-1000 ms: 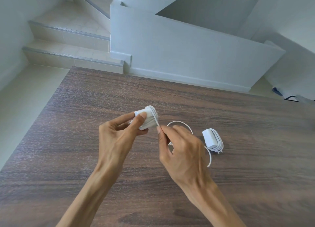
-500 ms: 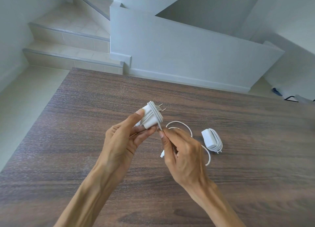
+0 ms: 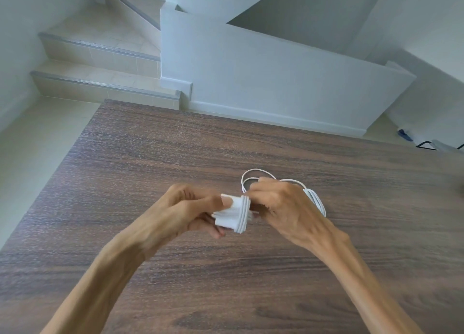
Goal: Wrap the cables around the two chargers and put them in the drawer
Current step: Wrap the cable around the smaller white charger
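Table [image 3: 276,271]: dark wood-grain top, filling the lower frame under both your forearms. No writing on it.

Staircase [image 3: 100,57]: tiled steps with metal nosing, beyond the table's far left corner, beside a white half-wall [image 3: 276,82].

Your left hand [image 3: 185,213]: fingers curled round the first charger [image 3: 229,217], thumb pressed along its upper face, other fingers underneath. Half a second ago this hand held the block higher and further from you with its prongs showing; now the block sits lower and nearer, and the prongs are hard to make out through blur.

Your right hand [image 3: 278,205]: fingers bent, closed on the cable [image 3: 253,176] right at the charger's wrapped end, touching the coils. It has moved from below the block to level with it on the right.

First charger: white block, held above the table between your two hands, several turns of white cable banding its right end. No brand or label legible.

Cable: the loose remainder loops out behind your right hand's knuckles over the table; the loop is shorter than before.

Second charger [image 3: 315,202]: white, already wound in its own cable, lying on the table just right of your right hand, which covers most of it. Its place is unchanged. No readable marking.
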